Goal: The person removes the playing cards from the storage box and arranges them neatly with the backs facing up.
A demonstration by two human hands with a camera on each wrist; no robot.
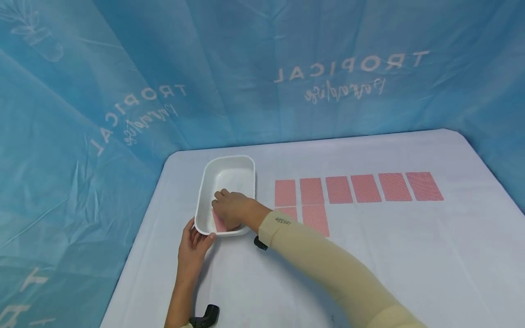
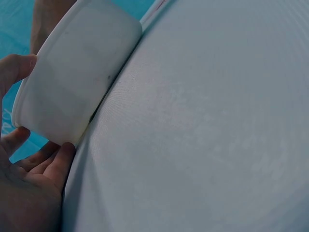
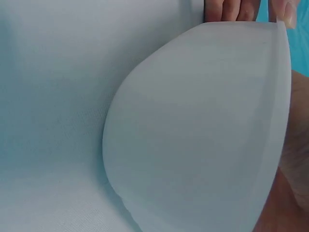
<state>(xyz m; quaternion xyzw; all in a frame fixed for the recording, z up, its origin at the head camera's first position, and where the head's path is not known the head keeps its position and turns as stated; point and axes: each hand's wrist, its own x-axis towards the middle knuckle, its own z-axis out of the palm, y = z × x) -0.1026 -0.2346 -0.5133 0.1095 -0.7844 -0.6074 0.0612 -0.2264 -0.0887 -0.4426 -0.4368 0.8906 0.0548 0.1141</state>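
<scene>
Tray (image 1: 234, 178): near table's (image 1: 369, 259) left edge | Left hand (image 1: 194, 243): grip clamped on tray's near-left corner | Right hand (image 1: 233, 208): inside tray, grip cannot be told | Red card (image 1: 218, 222) inside: head view only

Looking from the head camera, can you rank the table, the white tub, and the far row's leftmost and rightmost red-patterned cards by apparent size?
Table
White tub
Rightmost card
Leftmost card, somewhat smaller

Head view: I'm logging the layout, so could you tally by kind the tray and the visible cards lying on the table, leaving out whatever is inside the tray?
White tray: 1
Upper-row red-patterned cards: 6
Lower-row red-patterned cards: 2, both partly behind the sleeve
Total: 9
</scene>
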